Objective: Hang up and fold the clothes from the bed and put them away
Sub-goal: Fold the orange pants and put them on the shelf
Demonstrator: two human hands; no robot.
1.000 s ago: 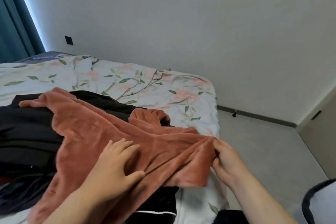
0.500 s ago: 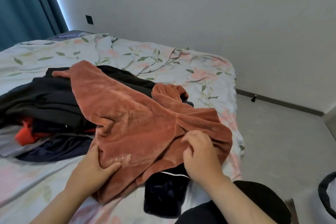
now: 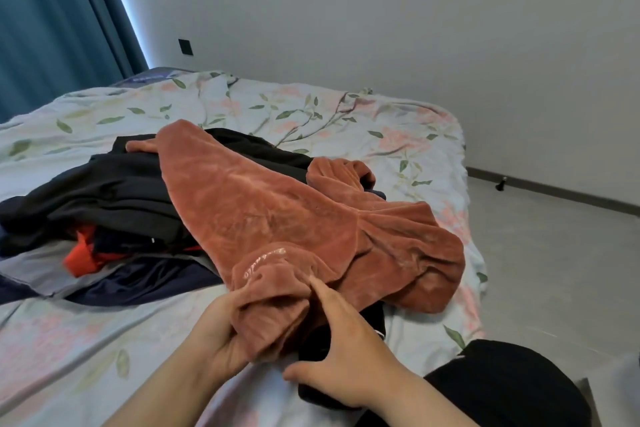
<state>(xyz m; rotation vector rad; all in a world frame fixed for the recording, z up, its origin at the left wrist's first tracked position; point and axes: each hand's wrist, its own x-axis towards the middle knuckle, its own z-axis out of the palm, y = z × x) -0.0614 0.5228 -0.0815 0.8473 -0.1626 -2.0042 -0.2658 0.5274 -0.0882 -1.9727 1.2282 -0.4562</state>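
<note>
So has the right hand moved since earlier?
Yes: the right hand moved leftward, away from the right edge of the bed, now beside the left hand on the rust-red garment.

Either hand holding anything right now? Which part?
Left hand grips the rust-red velvet garment by its bunched near edge, beside the embroidered script. Right hand only touches it with a straight finger.

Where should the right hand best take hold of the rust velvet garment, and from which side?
Probably the rust velvet garment at its loose right-hand fold, right hand coming from the right edge of the bed. The left hand grips the bunched near end; that fold lies uncovered on top.
</note>
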